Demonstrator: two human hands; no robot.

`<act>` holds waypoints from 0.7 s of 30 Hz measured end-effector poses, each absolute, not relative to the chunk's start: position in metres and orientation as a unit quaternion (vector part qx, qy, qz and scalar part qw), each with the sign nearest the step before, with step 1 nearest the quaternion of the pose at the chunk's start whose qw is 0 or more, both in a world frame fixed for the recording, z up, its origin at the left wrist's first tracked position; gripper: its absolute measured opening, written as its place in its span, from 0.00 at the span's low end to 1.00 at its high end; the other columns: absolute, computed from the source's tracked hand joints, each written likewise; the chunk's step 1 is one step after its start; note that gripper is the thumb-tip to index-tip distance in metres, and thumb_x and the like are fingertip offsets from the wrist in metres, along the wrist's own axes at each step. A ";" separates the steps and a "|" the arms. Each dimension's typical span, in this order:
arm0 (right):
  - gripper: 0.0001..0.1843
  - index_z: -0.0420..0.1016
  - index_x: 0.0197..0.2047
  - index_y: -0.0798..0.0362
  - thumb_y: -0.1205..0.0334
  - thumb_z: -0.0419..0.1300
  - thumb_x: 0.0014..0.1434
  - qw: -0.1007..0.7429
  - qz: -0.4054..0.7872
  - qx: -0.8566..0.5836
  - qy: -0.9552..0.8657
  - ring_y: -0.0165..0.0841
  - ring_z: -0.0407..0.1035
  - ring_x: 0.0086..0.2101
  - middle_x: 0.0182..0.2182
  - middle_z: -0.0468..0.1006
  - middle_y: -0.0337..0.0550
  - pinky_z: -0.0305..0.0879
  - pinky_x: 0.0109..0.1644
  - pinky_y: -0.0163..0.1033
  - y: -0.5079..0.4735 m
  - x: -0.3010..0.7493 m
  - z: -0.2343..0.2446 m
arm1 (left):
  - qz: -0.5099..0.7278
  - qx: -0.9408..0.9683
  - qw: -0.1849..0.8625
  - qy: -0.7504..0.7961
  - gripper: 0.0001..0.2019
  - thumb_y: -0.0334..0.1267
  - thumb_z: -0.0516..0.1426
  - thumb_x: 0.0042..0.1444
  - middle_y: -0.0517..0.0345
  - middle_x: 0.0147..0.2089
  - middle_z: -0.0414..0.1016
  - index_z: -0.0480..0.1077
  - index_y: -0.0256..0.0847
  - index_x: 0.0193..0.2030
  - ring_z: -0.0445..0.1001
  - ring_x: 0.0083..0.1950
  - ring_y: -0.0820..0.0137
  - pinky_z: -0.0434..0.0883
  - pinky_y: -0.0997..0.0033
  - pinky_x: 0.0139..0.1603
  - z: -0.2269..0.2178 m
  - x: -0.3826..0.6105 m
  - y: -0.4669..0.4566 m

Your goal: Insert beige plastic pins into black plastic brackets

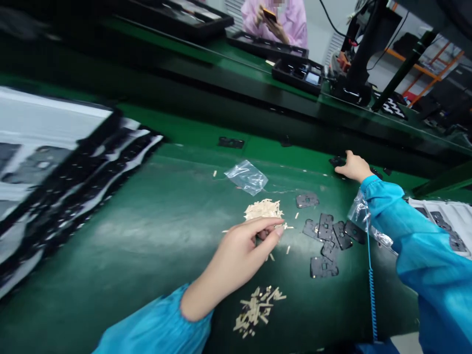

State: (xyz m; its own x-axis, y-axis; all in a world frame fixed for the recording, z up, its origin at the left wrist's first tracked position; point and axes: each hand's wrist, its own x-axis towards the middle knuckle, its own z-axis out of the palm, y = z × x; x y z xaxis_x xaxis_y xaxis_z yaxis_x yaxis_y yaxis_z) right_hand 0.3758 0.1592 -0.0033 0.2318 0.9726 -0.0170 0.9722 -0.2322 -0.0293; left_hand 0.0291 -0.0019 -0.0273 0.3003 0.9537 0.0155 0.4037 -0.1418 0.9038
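Note:
My left hand [243,248] hovers over the green mat with its fingers pinched together, just below a pile of small beige strips [263,210]. Whether it holds a strip I cannot see. A second pile of beige strips [258,307] lies nearer to me. My right hand [354,167] reaches to the far edge of the mat and rests, fingers curled, on a small black part [337,161]. Several flat black plastic parts [328,233] lie between my two arms.
A crumpled clear bag [247,176] lies behind the strips. Stacked black trays [55,182] fill the left. A blue coiled cord [371,290] hangs from my right sleeve. Beyond the conveyor a person in pink [276,19] holds a phone; black trays [298,73] sit there.

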 end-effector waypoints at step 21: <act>0.32 0.68 0.65 0.66 0.68 0.59 0.58 0.046 -0.019 -0.764 -0.644 0.62 0.73 0.55 0.50 0.79 0.74 0.63 0.58 0.61 0.176 0.367 0.008 | 0.321 0.672 0.436 0.506 0.12 0.41 0.58 0.63 0.56 0.33 0.82 0.82 0.41 0.46 0.77 0.33 0.67 0.71 0.71 0.32 -0.030 0.031 -0.002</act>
State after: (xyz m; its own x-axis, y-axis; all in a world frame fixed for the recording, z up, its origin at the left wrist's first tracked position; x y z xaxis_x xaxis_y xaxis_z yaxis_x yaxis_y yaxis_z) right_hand 0.3669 0.1761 0.0076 0.1708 0.9814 0.0874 0.9848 -0.1673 -0.0463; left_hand 0.0315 -0.0018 -0.0296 0.2822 0.9593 -0.0096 0.4002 -0.1086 0.9099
